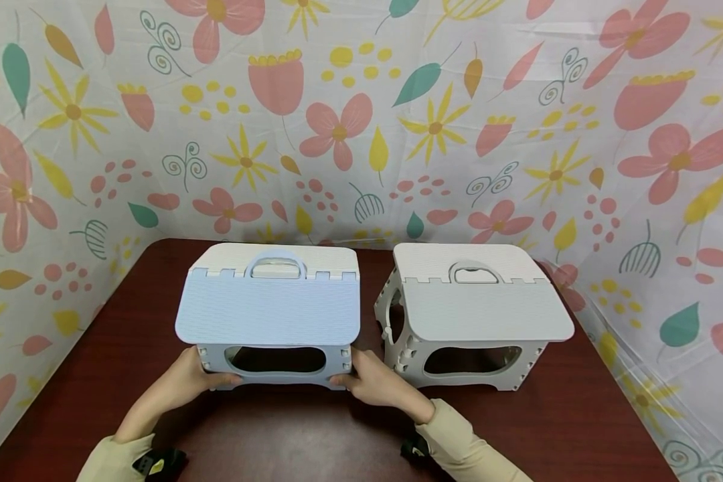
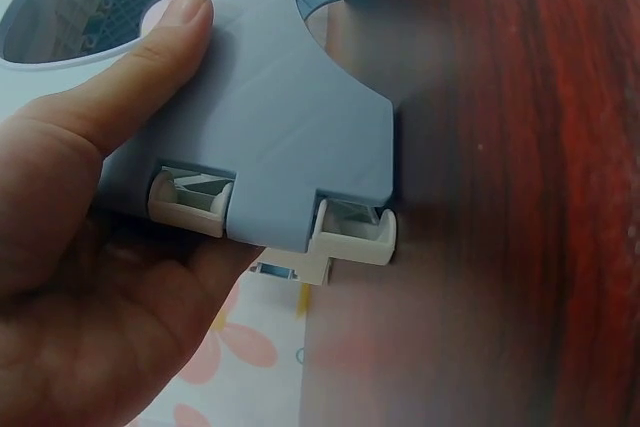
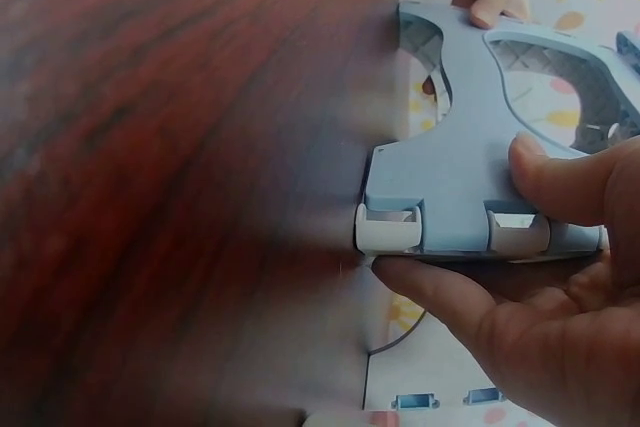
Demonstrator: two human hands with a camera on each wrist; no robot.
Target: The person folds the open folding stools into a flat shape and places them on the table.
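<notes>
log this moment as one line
left hand: grips blue-and-white stool, left end | right hand: grips its right end | white stool: upright on table, untouched

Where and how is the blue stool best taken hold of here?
Probably by both ends of its front panel, one hand from each side: the panel stands nearly upright beneath the overhanging top, leaving flat face for thumbs. The left hand and right hand hold it there.
</notes>
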